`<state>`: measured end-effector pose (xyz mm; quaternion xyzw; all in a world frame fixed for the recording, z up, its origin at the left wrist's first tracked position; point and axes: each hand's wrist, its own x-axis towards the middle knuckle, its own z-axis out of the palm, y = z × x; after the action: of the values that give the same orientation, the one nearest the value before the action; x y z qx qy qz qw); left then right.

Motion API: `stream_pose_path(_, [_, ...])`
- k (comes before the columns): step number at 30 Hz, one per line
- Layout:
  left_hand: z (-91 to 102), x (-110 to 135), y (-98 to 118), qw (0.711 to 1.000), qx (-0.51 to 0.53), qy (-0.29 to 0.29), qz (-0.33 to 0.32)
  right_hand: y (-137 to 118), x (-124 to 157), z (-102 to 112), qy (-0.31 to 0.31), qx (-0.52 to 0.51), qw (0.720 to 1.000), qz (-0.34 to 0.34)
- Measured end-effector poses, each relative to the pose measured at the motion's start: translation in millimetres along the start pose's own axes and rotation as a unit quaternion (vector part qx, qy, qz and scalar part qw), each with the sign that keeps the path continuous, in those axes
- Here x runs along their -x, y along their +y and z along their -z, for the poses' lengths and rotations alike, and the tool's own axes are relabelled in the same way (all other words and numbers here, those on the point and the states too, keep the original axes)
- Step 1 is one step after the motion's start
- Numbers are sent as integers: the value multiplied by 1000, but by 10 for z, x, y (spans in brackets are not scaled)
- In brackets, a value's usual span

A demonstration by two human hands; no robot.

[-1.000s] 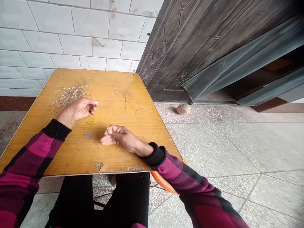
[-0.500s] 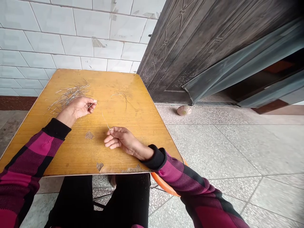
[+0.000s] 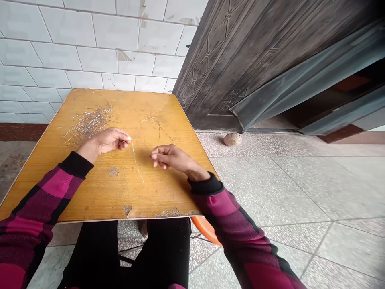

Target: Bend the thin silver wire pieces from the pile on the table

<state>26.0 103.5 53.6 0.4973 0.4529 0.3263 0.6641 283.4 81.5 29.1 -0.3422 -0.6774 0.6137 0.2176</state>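
Observation:
My left hand (image 3: 110,140) is over the left part of the table, thumb and forefinger pinched on a thin pale wire (image 3: 137,165). The wire hangs from the fingertips, slightly bent, its lower end slanting toward the table's front. To the right of it is my right hand (image 3: 171,157), fingers curled and thumb against the forefinger, with no wire showing in it. Behind my left hand lies a loose pile of short thin wires (image 3: 92,120), silvery and dark. A few joined or crossed wires (image 3: 158,123) lie farther back on the right.
The yellow wooden table (image 3: 126,96) has chipped patches near its front edge and stands against a white tiled wall (image 3: 116,36). A dark carved door (image 3: 222,60) with a grey curtain (image 3: 279,84) is at right. A ball-like object (image 3: 232,139) rests on the floor. Part of an orange seat (image 3: 207,230) shows below.
My right hand has moved up and right, and the wire it held is out of its fingers. A wire now hangs from my left hand, which has shifted slightly right and nearer.

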Motion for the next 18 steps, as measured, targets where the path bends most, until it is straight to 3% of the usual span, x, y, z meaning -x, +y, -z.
stream_pose_path(2, [-129, -23, -76, 999, -16, -23, 16, 47, -64, -164, 52, -51, 997, 16])
stream_pose_path(7, [-282, -60, -175, 993, -93, -66, 8, 145, -151, -367, 56, -57, 997, 0])
stream_pose_path(10, [-242, -76, -173, 992, -124, -18, -20, 187, -196, -266, 92, -70, 993, -17])
stream_pose_path(14, [-152, -108, -179, 981, -155, 97, -70, 230, -310, -81, 181, -99, 978, -23])
stream_pose_path(18, [-81, -155, -229, 968, -179, 143, -106, 242, -453, 42, 251, -94, 962, -53])
